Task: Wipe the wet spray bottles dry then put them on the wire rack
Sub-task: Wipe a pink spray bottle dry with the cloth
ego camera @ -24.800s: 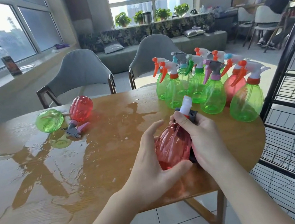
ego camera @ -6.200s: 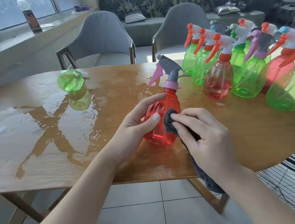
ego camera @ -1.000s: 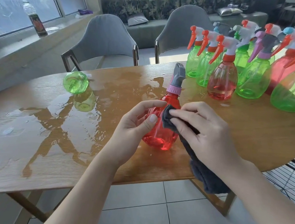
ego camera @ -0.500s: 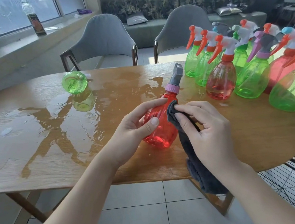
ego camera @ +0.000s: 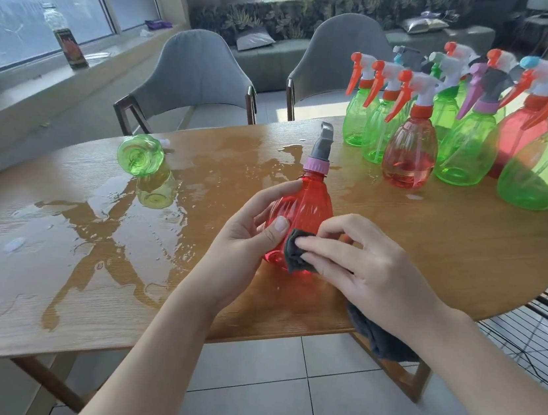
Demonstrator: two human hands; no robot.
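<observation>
Now the left hand (ego camera: 245, 235) grips one red bottle (ego camera: 303, 207); the right hand (ego camera: 368, 267) pinches a cloth (ego camera: 296, 255) against it. One green bottle (ego camera: 141, 154) lies far left, and at least eight stand far right.

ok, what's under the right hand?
The right hand presses a dark grey cloth against the red spray bottle; more cloth hangs below the wooden table edge. The cloth between those parts and the bottle's lower right side are covered.

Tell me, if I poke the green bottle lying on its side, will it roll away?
Probably. The green bottle lies on its side, its body looks round, and it seems empty, so likely light. It lies by the puddle on the table, so it may slide too.
</observation>
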